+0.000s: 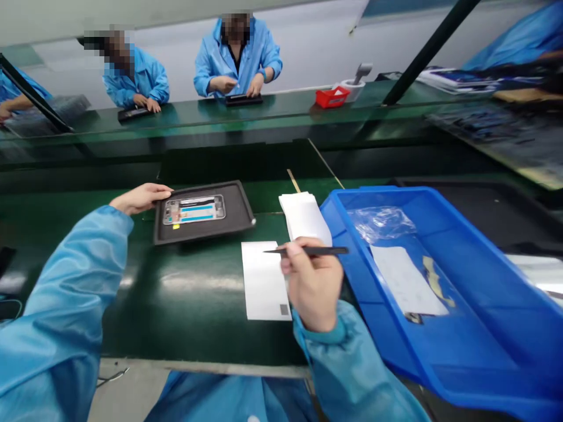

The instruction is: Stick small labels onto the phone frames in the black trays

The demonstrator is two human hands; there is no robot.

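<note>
My left hand [141, 198] grips the upper left corner of a black tray [237, 205], with its thumb and fingers closed on the rim. The tray is tilted a little. In it lies a phone frame [196, 210] with blue strips and a small yellow tab. My right hand [313, 281] is closed around dark tweezers [325, 251], whose tip points left. Below the tweezers lies a white sheet [264, 287] with a small dark square printed near its lower right corner. Just behind my right hand is a stack of white paper [305, 215].
A blue bin [479, 293] on the right holds clear plastic film [382, 224], a white sheet and a yellowish strip. Behind it lies a large black tray [492, 205]. Across the green bench, co-workers in blue coats handle dark trays near a red basket [332, 97].
</note>
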